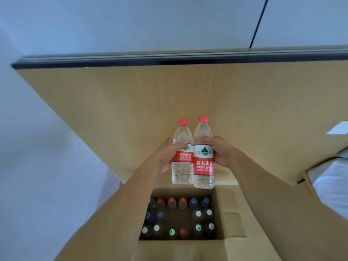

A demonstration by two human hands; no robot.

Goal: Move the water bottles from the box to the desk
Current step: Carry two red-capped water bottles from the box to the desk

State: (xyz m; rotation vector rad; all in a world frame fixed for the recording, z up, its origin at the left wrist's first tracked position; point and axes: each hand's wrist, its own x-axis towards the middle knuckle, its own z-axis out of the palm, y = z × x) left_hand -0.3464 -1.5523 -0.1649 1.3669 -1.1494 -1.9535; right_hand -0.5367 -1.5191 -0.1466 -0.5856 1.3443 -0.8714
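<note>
head view looks down over two bare forearms that reach forward above an open cardboard box (231,213). the left hand (165,155) holds one water bottle (182,157) and the right hand (224,151) holds a second water bottle (203,157). each hand is wrapped around the side of its bottle at the height of the label, with fingers curled over the front, so both grips are closed on a bottle. the two bottles are upright, pressed side by side and touching each other. both have a red cap, a clear body and a red and white label with a green mountain mark. they are in the air, above the far edge of the box and in front of the light wooden desk (131,102), not resting on it.

inside the box, more bottles (178,217) stand upright in rows along the walls, seen from above. their caps are red, white, green-white and dark blue. the middle of the box floor is bare. the desk has a dark strip along its far edge, next to a pale wall (131,21). a small white sheet (338,128) lies on the desk at the right side. white bedding (333,185) shows at the right edge of the view.
</note>
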